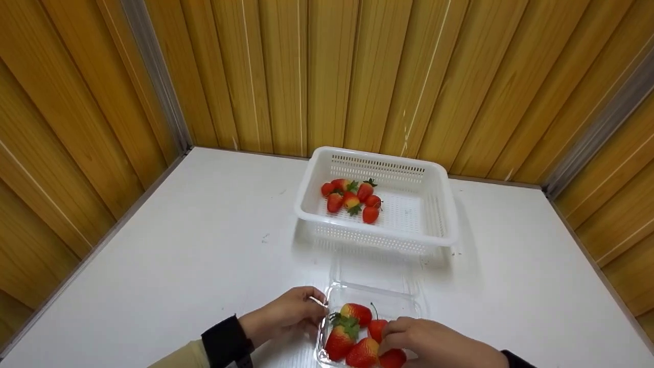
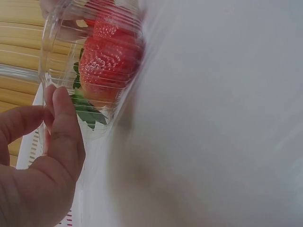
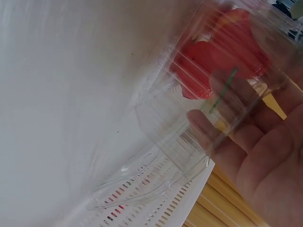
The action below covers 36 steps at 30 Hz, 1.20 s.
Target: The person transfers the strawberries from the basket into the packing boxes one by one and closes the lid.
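A clear plastic clamshell box (image 1: pixel 322 347) lies at the front of the table with its lid (image 1: pixel 375 271) folded back. Inside are several fruits: large strawberries (image 1: pixel 363 352) with green leaves and a cherry (image 1: pixel 377 329) with a thin stem. My left hand (image 1: pixel 286 313) pinches the box's left rim between thumb and fingers, as the left wrist view also shows. My right hand (image 1: pixel 434 341) reaches over the right side, fingers down inside the box around a red strawberry (image 1: pixel 392 359). Through the clear wall in the right wrist view, my fingers (image 3: pixel 227 146) overlap the fruit; the thumb is mostly hidden.
Behind the box stands a white perforated basket (image 1: pixel 444 214). Several strawberries (image 1: pixel 334 202) and cherries (image 1: pixel 373 201) lie in its left half. The white table (image 1: pixel 214 240) is bounded by yellow wood-look panels (image 1: pixel 327 76).
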Tool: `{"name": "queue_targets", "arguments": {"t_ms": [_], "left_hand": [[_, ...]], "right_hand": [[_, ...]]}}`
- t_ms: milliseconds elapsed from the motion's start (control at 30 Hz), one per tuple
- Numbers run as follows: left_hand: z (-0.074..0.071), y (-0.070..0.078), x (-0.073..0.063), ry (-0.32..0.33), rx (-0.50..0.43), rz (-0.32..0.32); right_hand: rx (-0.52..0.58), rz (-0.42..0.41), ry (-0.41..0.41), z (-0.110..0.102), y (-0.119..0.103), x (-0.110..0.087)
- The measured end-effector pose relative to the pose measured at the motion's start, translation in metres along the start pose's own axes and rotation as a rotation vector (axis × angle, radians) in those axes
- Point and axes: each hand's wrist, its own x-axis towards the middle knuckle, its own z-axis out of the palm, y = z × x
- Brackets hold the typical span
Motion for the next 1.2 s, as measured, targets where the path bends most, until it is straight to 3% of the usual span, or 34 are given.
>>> {"name": "queue_targets", "arguments": {"t_ms": [200, 433, 700, 1200], "left_hand": [[0.0, 0.0, 0.0, 0.006, 0.021, 0.005], [0.001, 0.001, 0.001, 0.019, 0.051, 0.004], [0.002, 0.0, 0.001, 0.025, 0.037, 0.0], [0.002, -0.003, 0.0, 0.03, -0.006, 0.004]], "right_hand": [[0.008, -0.004, -0.013, 0.001, 0.0, 0.002], [0.046, 0.083, -0.046, 0.0, -0.001, 0.002], [0.068, 0.127, -0.074, -0.002, -0.004, 0.004], [0.102, 0.123, -0.075, -0.009, -0.011, 0.002]]}}
